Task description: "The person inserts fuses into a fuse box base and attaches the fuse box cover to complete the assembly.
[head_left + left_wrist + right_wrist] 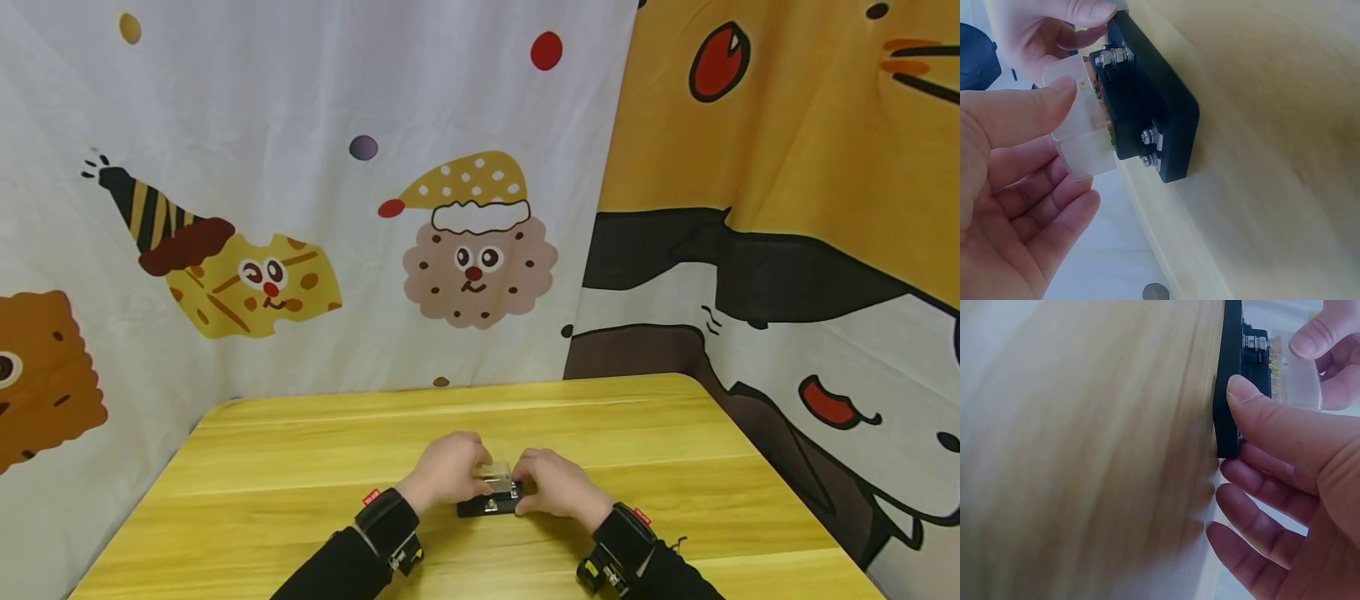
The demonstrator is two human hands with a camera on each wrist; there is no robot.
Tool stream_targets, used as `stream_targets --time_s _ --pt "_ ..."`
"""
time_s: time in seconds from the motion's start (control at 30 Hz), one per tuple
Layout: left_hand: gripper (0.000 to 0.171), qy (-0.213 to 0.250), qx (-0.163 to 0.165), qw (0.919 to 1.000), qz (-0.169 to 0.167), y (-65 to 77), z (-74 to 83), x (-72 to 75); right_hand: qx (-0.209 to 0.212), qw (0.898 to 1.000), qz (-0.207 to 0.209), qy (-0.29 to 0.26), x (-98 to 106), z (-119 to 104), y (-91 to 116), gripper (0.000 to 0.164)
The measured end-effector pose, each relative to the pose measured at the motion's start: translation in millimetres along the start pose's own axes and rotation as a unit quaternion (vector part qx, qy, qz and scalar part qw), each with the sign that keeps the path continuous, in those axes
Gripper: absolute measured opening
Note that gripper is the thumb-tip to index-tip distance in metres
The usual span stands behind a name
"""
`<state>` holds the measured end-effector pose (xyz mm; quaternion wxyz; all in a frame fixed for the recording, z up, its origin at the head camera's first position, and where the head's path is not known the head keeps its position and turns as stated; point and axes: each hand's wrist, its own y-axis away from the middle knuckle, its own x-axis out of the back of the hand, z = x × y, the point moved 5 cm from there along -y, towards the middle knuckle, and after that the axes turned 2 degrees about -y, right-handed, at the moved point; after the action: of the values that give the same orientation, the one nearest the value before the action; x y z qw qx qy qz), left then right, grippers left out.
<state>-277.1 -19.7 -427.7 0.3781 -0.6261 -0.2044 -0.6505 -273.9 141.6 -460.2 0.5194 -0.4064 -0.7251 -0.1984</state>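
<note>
A small electrical device with a black base (474, 507) sits on the table between both hands. Metal screw terminals (1114, 57) stick up from the base. Over its raised middle is a clear plastic cover (1088, 156), with coloured parts partly visible beneath. My left hand (447, 468) pinches this cover between thumb and fingers; in the left wrist view the lower fingers are loosely bent below it. At the base's right end my right hand (558, 485) grips the black edge, thumb (1245, 394) on the near side, the other fingers spread. Whether the cover is fully seated cannot be told.
The wood-grain table (300, 450) stretches out around the hands, with its back edge near a white cartoon-print curtain (300, 125). An orange and black curtain (787, 167) hangs at the right. Both wrists carry black straps with small cameras (407, 554).
</note>
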Motion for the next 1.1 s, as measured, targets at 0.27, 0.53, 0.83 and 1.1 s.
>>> stream_targets --time_s 0.27,0.53,0.83,1.1 --pt "0.021 -0.012 -0.004 0.9999 0.000 1.1 1.9 -4.2 -0.001 1.000 -0.003 0.000 -0.3 -1.0 0.9 0.033" --pt "0.019 -0.022 -0.009 0.9997 0.006 2.6 3.0 -6.4 0.004 1.000 -0.003 0.002 -0.6 -2.5 0.9 0.033" --pt "0.019 -0.019 -0.002 0.9998 0.007 3.1 5.7 -3.8 0.001 1.000 -0.003 0.003 -0.2 -2.5 0.9 0.033" --pt "0.019 -0.020 0.002 0.9998 0.008 1.8 5.8 -3.4 0.000 1.000 -0.005 0.006 -0.5 -0.9 0.1 0.034"
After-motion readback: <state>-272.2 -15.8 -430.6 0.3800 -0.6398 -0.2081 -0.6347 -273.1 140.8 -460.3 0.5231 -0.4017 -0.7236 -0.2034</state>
